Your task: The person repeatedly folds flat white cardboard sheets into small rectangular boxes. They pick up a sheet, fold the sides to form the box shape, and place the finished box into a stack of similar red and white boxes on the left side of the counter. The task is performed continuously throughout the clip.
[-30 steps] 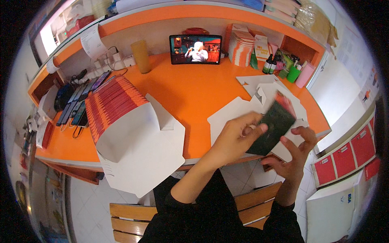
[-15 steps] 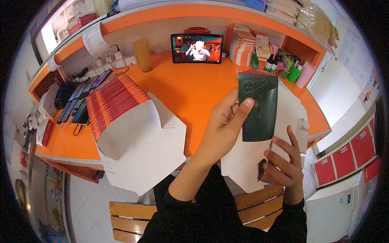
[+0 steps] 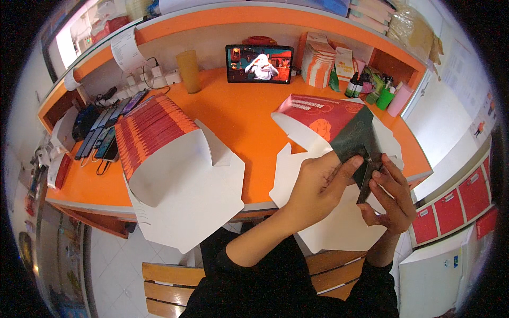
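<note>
Fingers [image 3: 354,165] of both my hands pinch the dark-green-and-red flat carton [image 3: 339,124], right of frame centre, above the desk [image 3: 249,122].

Orange desk [image 3: 249,122] w/ carton stack [image 3: 159,143], tablet [image 3: 260,63], phones [image 3: 101,135].

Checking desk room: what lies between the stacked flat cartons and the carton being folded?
Head view: bare orange desktop between the stacked cartons and the carton being folded.

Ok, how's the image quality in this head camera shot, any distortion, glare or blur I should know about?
Head view: strong fisheye, so the orange counter edge and the shelf bow, and the corners are black. Bright washed-out patch at upper left. The left hand, right hand and dark green packet look sharp, with even lighting and soft shadows.
</note>
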### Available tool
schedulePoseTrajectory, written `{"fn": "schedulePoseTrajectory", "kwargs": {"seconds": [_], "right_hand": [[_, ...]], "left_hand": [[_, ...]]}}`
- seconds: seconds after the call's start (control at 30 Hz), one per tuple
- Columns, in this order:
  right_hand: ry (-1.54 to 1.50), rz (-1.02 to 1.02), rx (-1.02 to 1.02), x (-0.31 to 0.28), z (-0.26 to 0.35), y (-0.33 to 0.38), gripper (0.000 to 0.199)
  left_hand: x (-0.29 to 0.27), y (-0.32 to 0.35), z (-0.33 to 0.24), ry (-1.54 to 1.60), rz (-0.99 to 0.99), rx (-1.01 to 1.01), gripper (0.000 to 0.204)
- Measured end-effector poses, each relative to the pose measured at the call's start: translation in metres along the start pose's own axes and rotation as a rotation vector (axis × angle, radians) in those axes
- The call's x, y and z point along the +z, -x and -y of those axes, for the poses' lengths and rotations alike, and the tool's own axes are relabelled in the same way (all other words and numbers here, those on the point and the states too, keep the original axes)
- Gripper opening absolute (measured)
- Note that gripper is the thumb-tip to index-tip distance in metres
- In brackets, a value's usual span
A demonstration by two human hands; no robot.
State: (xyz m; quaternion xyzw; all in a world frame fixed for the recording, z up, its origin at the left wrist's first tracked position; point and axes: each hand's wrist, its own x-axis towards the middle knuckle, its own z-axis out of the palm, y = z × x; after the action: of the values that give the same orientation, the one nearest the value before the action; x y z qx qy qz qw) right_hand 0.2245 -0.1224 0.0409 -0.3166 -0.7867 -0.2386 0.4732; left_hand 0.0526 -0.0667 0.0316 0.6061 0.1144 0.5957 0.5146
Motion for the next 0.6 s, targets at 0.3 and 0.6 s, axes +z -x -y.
{"fn": "schedulePoseTrajectory", "kwargs": {"seconds": [0.3,0.6], "right_hand": [[0.345,-0.179,0.212,0.001,0.006,0.01,0.023],[-0.028,-0.151,0.432,-0.009,-0.013,0.019,0.103]], "left_hand": [[0.019,0.007,-0.003,-0.207,0.242,0.132,0.01],[0.023,0.021,-0.026,-0.835,0.383,0.524,0.044]]}}
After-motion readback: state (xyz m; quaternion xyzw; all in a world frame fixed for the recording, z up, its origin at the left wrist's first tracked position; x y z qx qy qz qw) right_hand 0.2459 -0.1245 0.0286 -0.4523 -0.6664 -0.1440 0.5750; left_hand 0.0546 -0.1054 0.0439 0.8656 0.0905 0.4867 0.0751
